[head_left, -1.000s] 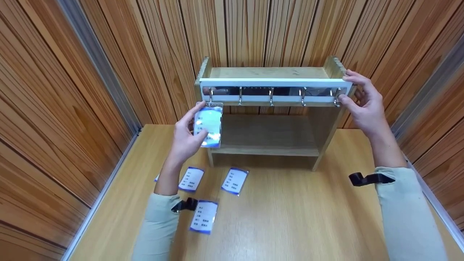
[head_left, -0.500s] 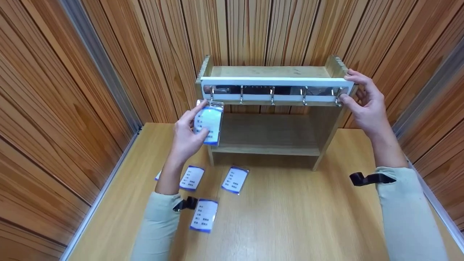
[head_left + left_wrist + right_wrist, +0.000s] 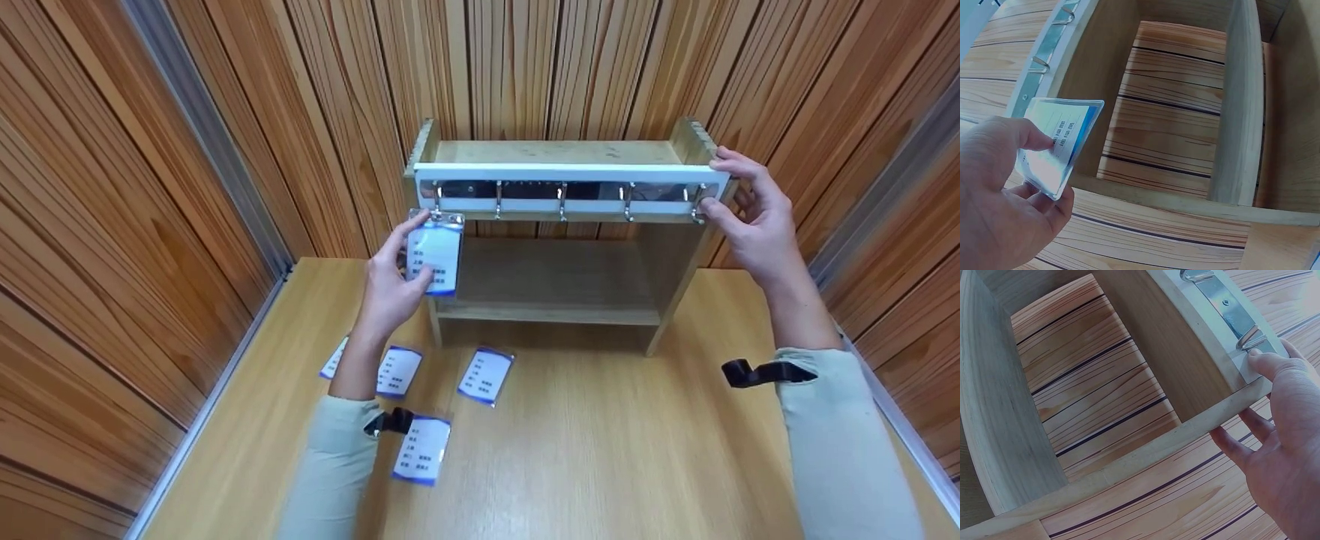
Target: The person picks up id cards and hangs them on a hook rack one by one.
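My left hand [image 3: 394,274] pinches a badge card [image 3: 437,256] in a clear plastic sleeve, thumb on its printed face. The card's top edge lies right at the lower end of the leftmost hook [image 3: 437,196] on the white hook rail [image 3: 525,172]. In the left wrist view the card [image 3: 1061,138] tilts between thumb and fingers, beside the rail. My right hand [image 3: 761,217] grips the rail's right end, thumb on the front near the last hook [image 3: 700,202], fingers at the top corner and the shelf's side. The right wrist view shows the thumb close to a hook [image 3: 1251,338].
The rail runs across the front of a wooden shelf [image 3: 555,313] on the table [image 3: 600,450]. Several more badge cards lie on the table, among them one in front [image 3: 422,450] and one near the shelf [image 3: 487,375]. Wood-panelled walls [image 3: 150,187] enclose the table.
My left hand has shifted slightly right with the badge card, which now hangs straighter below the leftmost hook. The right hand stays on the rail's end.
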Demonstrator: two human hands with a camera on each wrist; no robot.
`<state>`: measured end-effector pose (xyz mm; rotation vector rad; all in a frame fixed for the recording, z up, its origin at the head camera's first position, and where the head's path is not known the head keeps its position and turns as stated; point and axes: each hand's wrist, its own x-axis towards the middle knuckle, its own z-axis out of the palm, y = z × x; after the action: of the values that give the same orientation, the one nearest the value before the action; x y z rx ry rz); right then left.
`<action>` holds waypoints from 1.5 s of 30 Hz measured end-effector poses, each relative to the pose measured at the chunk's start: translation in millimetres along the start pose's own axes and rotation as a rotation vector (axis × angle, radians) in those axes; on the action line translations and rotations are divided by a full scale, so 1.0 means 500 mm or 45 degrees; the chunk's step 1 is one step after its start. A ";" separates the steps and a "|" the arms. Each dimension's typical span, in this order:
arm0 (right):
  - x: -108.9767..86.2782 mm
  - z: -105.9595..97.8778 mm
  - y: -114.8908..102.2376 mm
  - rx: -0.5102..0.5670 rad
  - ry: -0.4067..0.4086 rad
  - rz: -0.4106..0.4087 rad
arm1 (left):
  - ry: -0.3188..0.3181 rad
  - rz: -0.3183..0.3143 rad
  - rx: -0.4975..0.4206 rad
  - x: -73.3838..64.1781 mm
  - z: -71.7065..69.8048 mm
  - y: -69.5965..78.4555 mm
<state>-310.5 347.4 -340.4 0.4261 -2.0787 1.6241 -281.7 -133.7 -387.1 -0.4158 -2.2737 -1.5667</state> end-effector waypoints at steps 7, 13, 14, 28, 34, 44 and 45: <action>-0.001 0.003 0.002 0.065 0.002 -0.010 | -0.004 0.047 -0.005 0.009 0.008 -0.022; 0.000 0.001 0.001 0.025 0.004 0.009 | 0.026 0.147 0.025 0.015 0.014 -0.039; 0.000 0.000 0.001 0.023 0.006 0.012 | 0.031 0.157 0.030 0.015 0.015 -0.041; 0.001 -0.003 0.003 0.008 0.004 0.013 | 0.072 0.248 -0.054 0.013 0.022 -0.061; 0.001 -0.001 0.002 0.046 -0.002 -0.007 | 0.079 0.237 -0.064 0.009 0.023 -0.068; 0.002 -0.001 0.004 0.042 -0.004 0.002 | 0.084 0.191 -0.100 -0.012 0.027 -0.090; 0.003 -0.001 0.004 0.044 -0.004 0.001 | 0.085 0.184 -0.103 -0.014 0.027 -0.093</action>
<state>-312.7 348.3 -341.4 0.4396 -2.0561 1.6629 -296.8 -137.3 -433.7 -0.5286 -2.0871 -1.5790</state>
